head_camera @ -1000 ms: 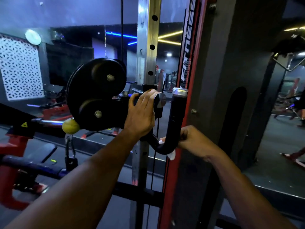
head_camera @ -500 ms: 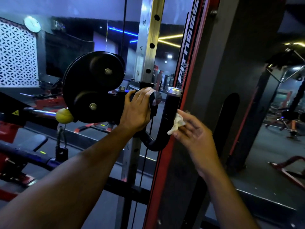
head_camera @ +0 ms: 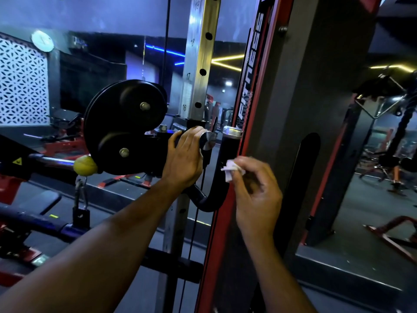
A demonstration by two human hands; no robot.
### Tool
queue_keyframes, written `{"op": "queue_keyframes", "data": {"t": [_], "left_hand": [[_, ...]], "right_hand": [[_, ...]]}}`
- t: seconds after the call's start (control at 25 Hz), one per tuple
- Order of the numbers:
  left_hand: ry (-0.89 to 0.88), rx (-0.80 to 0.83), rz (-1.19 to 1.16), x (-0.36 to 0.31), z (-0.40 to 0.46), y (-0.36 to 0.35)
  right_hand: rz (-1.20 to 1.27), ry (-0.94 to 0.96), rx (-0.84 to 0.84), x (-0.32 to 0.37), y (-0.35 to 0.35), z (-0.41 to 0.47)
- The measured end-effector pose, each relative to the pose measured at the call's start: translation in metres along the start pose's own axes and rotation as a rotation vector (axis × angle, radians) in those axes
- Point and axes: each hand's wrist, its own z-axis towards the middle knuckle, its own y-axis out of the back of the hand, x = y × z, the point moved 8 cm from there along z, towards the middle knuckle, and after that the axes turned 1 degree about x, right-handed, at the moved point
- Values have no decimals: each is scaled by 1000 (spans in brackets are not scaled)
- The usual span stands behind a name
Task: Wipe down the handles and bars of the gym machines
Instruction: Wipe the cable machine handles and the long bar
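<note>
A person's left hand (head_camera: 184, 158) grips the upper arm of a black, U-shaped metal handle (head_camera: 222, 177) on a cable machine, fingers curled over it just behind its round silver end cap (head_camera: 207, 141). The right hand (head_camera: 255, 188) pinches a small crumpled white wipe (head_camera: 231, 169) between thumb and fingertips, holding it against the handle's upright second arm, below that arm's silver cap (head_camera: 232, 131). The handle projects from a black double-pulley housing (head_camera: 125, 126) mounted on a numbered, perforated steel upright (head_camera: 200, 64). A yellow ball stopper (head_camera: 85, 166) hangs under the housing above a chain link and black clip (head_camera: 80, 212). A red-edged dark frame column (head_camera: 293, 109) stands just right of the handle.
</note>
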Motion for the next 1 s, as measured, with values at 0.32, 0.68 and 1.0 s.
{"op": "queue_keyframes", "data": {"t": [0.32,0.68,1.0], "left_hand": [[-23,-8,-45,-1,1,7],[-32,21,-37,3,6,5],[-283,119,201,3,31,20]], "right_hand": [[-472,407,348,25,-27,41],[-944,1050,684,58,-39,24],[-981,1063,830,56,-64,27]]}}
